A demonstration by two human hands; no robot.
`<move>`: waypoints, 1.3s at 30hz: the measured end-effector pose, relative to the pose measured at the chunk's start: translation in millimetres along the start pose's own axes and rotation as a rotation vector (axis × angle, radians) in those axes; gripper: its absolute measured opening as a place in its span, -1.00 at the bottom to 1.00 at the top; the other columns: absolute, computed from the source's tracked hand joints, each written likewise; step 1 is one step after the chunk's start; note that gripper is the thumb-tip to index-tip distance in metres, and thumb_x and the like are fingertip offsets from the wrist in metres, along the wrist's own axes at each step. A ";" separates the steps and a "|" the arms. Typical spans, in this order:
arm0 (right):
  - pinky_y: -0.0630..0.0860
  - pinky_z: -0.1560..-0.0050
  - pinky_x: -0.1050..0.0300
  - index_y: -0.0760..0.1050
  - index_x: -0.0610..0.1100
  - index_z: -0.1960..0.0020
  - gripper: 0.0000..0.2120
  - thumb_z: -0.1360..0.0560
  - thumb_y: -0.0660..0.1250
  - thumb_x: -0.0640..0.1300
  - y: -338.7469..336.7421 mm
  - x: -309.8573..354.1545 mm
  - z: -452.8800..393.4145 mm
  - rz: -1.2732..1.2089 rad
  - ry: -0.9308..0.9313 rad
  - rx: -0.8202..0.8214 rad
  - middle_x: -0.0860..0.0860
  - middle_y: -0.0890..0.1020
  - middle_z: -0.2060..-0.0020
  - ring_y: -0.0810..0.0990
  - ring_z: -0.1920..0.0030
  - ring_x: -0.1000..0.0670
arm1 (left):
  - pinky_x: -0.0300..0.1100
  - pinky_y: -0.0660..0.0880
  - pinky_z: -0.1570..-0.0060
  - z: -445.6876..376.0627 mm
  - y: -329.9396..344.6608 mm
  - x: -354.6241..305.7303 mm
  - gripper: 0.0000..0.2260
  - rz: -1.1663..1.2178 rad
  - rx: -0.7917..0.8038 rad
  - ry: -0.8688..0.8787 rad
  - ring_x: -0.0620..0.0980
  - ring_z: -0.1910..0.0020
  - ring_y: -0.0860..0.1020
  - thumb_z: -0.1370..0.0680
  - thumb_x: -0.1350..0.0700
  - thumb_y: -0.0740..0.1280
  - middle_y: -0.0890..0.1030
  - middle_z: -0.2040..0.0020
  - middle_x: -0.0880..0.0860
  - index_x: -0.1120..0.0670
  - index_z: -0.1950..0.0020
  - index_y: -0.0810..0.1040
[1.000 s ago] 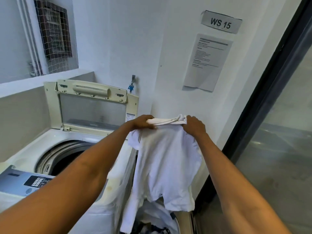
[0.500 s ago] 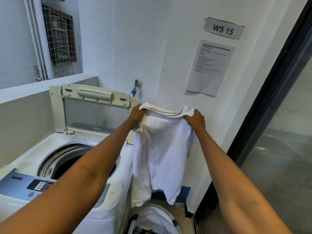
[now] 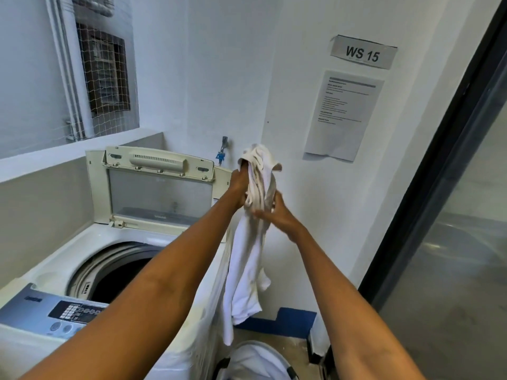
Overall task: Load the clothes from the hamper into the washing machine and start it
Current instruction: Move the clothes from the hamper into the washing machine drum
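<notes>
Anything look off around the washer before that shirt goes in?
Nothing stands out. The washing machine has its lid up and its drum open. Both hands, left hand and right hand, hold the bunched white shirt beside it, above the hamper.

Soft, even daylight from the netted window at left; wide-angle bending at edges, hands slightly blurred.

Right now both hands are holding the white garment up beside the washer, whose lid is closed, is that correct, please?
Not quite: the lid is open, standing upright, as the head view shows. Both the left hand and right hand do hold the white garment beside the washer.
</notes>
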State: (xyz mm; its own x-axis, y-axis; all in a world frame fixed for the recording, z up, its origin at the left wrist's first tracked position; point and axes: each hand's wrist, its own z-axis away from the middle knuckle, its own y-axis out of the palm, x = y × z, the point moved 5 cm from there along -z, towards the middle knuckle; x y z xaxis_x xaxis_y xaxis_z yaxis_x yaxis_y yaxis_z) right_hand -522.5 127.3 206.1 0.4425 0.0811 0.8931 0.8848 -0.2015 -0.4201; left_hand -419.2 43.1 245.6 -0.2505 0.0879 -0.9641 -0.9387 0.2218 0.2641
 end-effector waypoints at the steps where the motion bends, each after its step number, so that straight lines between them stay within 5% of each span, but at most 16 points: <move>1: 0.34 -0.33 0.13 -0.03 -0.08 -0.52 -0.04 -0.35 0.52 -0.03 11.5 -15.5 4.4 0.041 0.007 0.072 -0.02 0.21 -0.45 0.27 -0.41 0.00 | -0.14 0.51 0.17 -0.9 4.1 -7.8 -0.58 0.122 0.016 0.003 0.04 0.23 0.55 -0.58 -0.20 0.12 0.58 0.20 0.09 0.14 0.00 0.53; 4: 0.30 -0.38 0.14 0.02 -0.06 -0.51 0.00 -0.27 0.57 -0.01 49.5 -64.9 14.8 0.129 0.134 0.168 -0.02 0.26 -0.45 0.31 -0.40 0.01 | -0.12 0.49 0.10 0.8 11.3 -33.7 -0.67 0.319 0.038 0.033 -0.02 0.22 0.52 -0.61 -0.14 0.08 0.54 0.17 0.03 0.04 0.13 0.48; 6: 0.33 -0.38 0.05 0.10 -0.08 -0.50 -0.17 -0.39 0.48 0.02 64.1 -84.3 14.6 0.116 0.268 0.065 -0.11 0.33 -0.44 0.37 -0.39 -0.11 | -0.14 0.50 0.17 1.8 4.7 -44.2 -0.66 0.334 0.000 0.033 0.02 0.22 0.54 -0.61 -0.13 0.11 0.56 0.18 0.06 0.10 0.06 0.51; 10: 0.39 -0.24 0.05 0.34 -0.17 -0.38 -0.54 -0.55 0.25 0.01 62.7 -69.4 0.3 0.251 0.323 -0.153 -0.21 0.48 -0.30 0.45 -0.31 -0.22 | -0.06 0.52 0.00 -12.7 -51.5 -42.2 -0.59 0.028 -0.252 0.114 0.11 0.10 0.57 -0.57 -0.16 0.18 0.57 0.08 0.14 0.20 -0.09 0.45; 13: 0.39 -0.08 0.13 0.45 -0.14 -0.28 -0.67 -0.54 0.23 -0.09 49.9 -35.0 -13.9 0.170 0.269 -0.287 -0.19 0.54 -0.23 0.50 -0.24 -0.22 | -0.10 0.46 -0.10 -17.7 -99.0 -33.6 -0.69 -0.153 -0.285 0.266 0.10 -0.13 0.55 -0.55 0.11 0.26 0.55 -0.14 0.17 0.12 -0.29 0.40; 15: 0.41 -0.03 0.11 0.52 -0.18 -0.15 -0.76 -0.54 0.19 -0.15 46.4 -10.8 -29.3 0.170 0.182 -0.305 -0.20 0.58 -0.17 0.53 -0.18 -0.22 | -0.13 0.43 -0.12 -22.4 -132.5 -12.4 -0.58 -0.111 -0.283 0.138 0.11 -0.19 0.51 -0.54 0.19 0.28 0.51 -0.22 0.19 0.12 -0.39 0.31; 19: 0.50 -0.02 0.03 0.54 -0.17 -0.09 -0.78 -0.53 0.19 -0.17 65.9 40.3 -60.4 0.068 0.041 -0.208 -0.18 0.60 -0.10 0.56 -0.04 -0.12 | 0.05 0.41 -0.29 -28.5 -198.7 37.6 -0.49 -0.361 -0.242 -0.278 0.22 -0.26 0.48 -0.53 -0.02 0.28 0.47 -0.30 0.30 0.30 -0.34 0.39; 21: 0.54 -0.11 -0.02 0.53 -0.08 -0.11 -0.78 -0.52 0.21 -0.11 85.3 59.4 -74.4 -0.087 0.043 -0.168 -0.13 0.61 -0.11 0.57 -0.08 -0.11 | 0.01 0.48 -0.08 -18.4 -216.9 39.8 -0.60 -0.439 -0.176 -0.333 0.18 -0.03 0.57 -0.58 -0.04 0.23 0.57 -0.07 0.27 0.30 -0.15 0.52; 24: 0.53 -0.18 -0.06 0.53 0.05 -0.06 -0.81 -0.50 0.22 -0.08 119.3 80.0 -96.1 -0.273 0.040 -0.141 -0.03 0.63 -0.09 0.59 -0.12 -0.10 | -0.04 0.44 0.10 -9.1 -245.6 32.4 -0.81 -0.596 -0.116 -0.413 0.07 0.29 0.46 -0.59 0.10 0.19 0.49 0.18 0.15 0.19 0.14 0.45; 26: 0.51 -0.22 -0.08 0.52 0.06 -0.11 -0.77 -0.49 0.21 -0.05 140.9 83.1 -103.5 -0.301 0.066 -0.136 -0.03 0.62 -0.11 0.58 -0.12 -0.11 | -0.01 0.48 0.09 -5.9 -265.7 24.4 -0.94 -0.806 -0.115 -0.469 0.08 0.27 0.46 -0.54 0.26 0.22 0.49 0.09 0.17 0.22 0.01 0.44; 30: 0.51 -0.14 -0.01 0.49 -0.14 -0.21 -0.71 -0.52 0.18 -0.19 194.5 56.6 -113.4 -0.117 0.094 -0.125 -0.12 0.60 -0.13 0.57 -0.12 -0.14 | -0.05 0.53 0.12 -2.8 -299.2 16.6 -0.63 -1.155 -0.102 -0.432 0.11 0.01 0.52 -0.51 0.27 0.32 0.49 -0.15 0.23 0.31 -0.31 0.39; 33: 0.45 0.08 0.10 0.50 -0.25 -0.12 -0.77 -0.50 0.20 -0.25 240.4 21.8 -113.5 -0.034 0.137 -0.053 -0.14 0.59 0.02 0.55 0.02 -0.08 | -0.19 0.48 0.17 -16.7 -319.8 46.4 -0.62 -1.017 0.003 -0.453 0.04 -0.08 0.44 -0.54 0.32 0.26 0.44 -0.14 0.10 0.17 -0.34 0.32; 35: 0.38 0.14 0.15 0.50 -0.28 -0.11 -0.77 -0.47 0.23 -0.28 274.6 -7.3 -115.7 0.008 0.194 0.019 -0.14 0.57 0.06 0.54 0.03 -0.08 | -0.13 0.45 -0.13 -30.9 -334.3 69.7 -0.58 -0.898 0.052 -0.428 0.05 -0.25 0.42 -0.56 0.28 0.26 0.41 -0.34 0.10 0.15 -0.40 0.26; 37: 0.39 0.09 0.13 0.50 -0.24 -0.17 -0.72 -0.47 0.25 -0.25 304.6 -34.7 -115.1 0.077 0.250 0.093 -0.14 0.59 0.00 0.55 -0.05 -0.10 | -0.05 0.35 -0.31 -33.4 -341.6 79.2 -0.52 -0.715 0.010 -0.327 0.06 -0.28 0.40 -0.56 0.28 0.27 0.38 -0.39 0.18 0.25 -0.45 0.20; 39: 0.43 -0.06 0.09 0.46 -0.19 -0.27 -0.65 -0.49 0.27 -0.21 333.6 -60.7 -115.4 0.158 0.305 0.154 -0.14 0.57 -0.16 0.54 -0.17 -0.13 | -0.06 0.37 -0.20 -30.2 -348.0 98.1 -0.61 -0.541 -0.021 -0.339 0.05 -0.22 0.41 -0.60 0.15 0.23 0.42 -0.32 0.08 0.19 -0.41 0.29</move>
State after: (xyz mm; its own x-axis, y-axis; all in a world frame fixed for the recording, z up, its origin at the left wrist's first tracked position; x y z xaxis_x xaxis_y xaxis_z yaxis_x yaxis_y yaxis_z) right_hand -271.0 -57.4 30.3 0.5322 -0.2384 0.8124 0.8309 -0.0371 -0.5552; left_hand -124.2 -54.8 58.3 0.3461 0.2717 -0.8980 -0.9166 0.3023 -0.2618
